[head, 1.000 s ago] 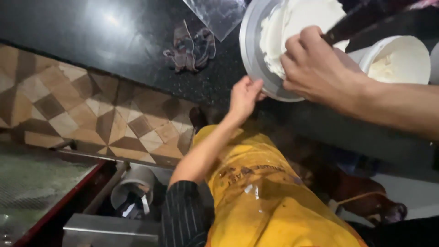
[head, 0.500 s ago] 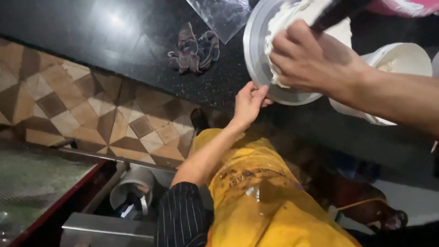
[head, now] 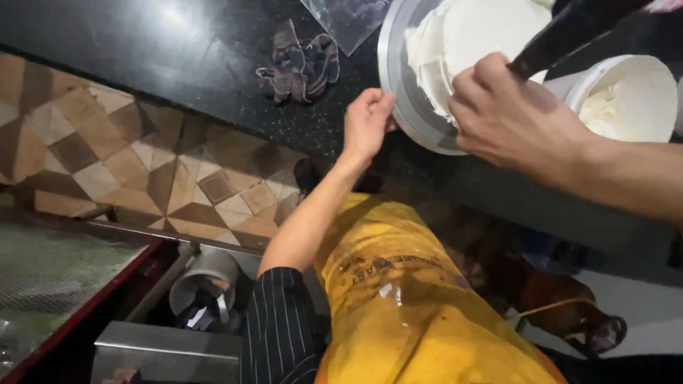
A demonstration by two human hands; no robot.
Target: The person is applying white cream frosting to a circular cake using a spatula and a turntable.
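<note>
A dark speckled stone counter (head: 178, 64) runs across the far part of the scene, shiny, with a bright patch of reflected light near its far left. A crumpled striped cloth (head: 299, 60) lies on it, and just beside that a clear plastic sheet (head: 348, 21). Near the counter, the floor (head: 107, 163) is tiled in a brown, tan and cream diamond pattern. At the near left a red-edged metal surface (head: 50, 277) shows, with a grey round bin (head: 206, 284) and a steel box (head: 171, 352) to its right.
</note>
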